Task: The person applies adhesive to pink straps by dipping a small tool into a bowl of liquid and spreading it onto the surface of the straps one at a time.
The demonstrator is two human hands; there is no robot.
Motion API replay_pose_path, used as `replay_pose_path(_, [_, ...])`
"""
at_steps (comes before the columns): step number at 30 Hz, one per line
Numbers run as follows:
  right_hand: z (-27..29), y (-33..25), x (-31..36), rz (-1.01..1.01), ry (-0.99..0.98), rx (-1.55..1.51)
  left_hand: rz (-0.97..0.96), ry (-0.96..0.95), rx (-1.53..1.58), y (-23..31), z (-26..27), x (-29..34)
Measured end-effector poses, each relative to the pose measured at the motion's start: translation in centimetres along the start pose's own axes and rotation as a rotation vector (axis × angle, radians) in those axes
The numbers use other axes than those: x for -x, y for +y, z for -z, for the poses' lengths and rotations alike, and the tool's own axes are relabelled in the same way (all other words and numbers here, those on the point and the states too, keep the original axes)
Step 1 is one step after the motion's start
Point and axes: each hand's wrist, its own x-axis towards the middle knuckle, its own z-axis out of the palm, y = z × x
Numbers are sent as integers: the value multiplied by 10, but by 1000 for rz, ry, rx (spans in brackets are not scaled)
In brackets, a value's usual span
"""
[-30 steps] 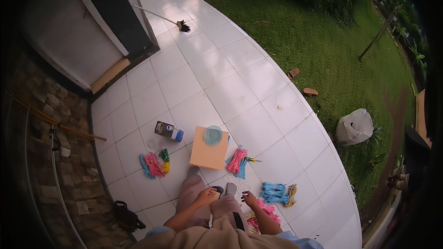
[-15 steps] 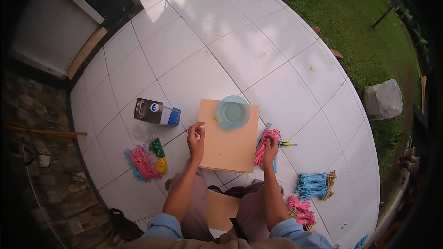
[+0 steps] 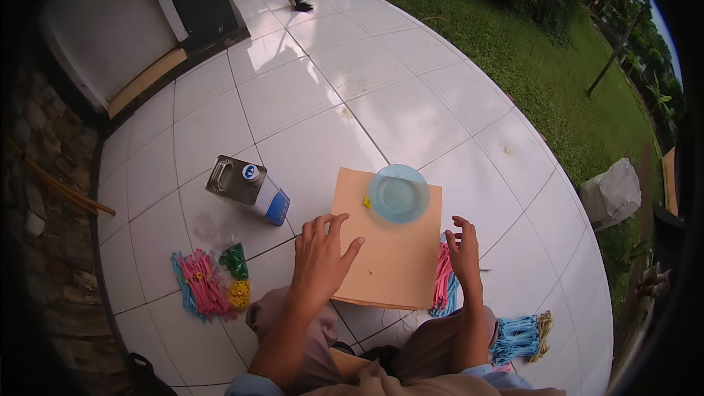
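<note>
My left hand hovers at the left edge of a tan board, fingers apart and holding nothing. At the board's right edge, my right hand is raised with its fingers spread and nothing in them. A translucent blue bowl sits on the far part of the board, with a small yellow piece against its left side. A tiny brownish speck lies on the bare board. Pink and light-blue thin strips lie beside the board, partly hidden by my right hand.
A metal can with a blue-and-white side stands to the left. Nearer are pink and blue strips, a green bag and a yellow bag. Blue bundles lie at right; a broom rests far off.
The view has tilted up and shifted. My left hand has opened out, and my right hand has lifted from the pink strips to the board's edge. A speck now shows on the board.
</note>
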Motion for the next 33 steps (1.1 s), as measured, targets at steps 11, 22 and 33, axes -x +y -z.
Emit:
replay_pose_path(11, [-73, 17, 16, 254, 79, 175, 123, -169, -59, -24, -23, 3])
replay_pose_path(22, [-66, 22, 19, -224, -145, 16, 367, -155, 503, -123, -143, -2])
replay_pose_path(33, [-69, 4, -13, -160, -82, 274, 429, -22, 352, -88, -143, -19])
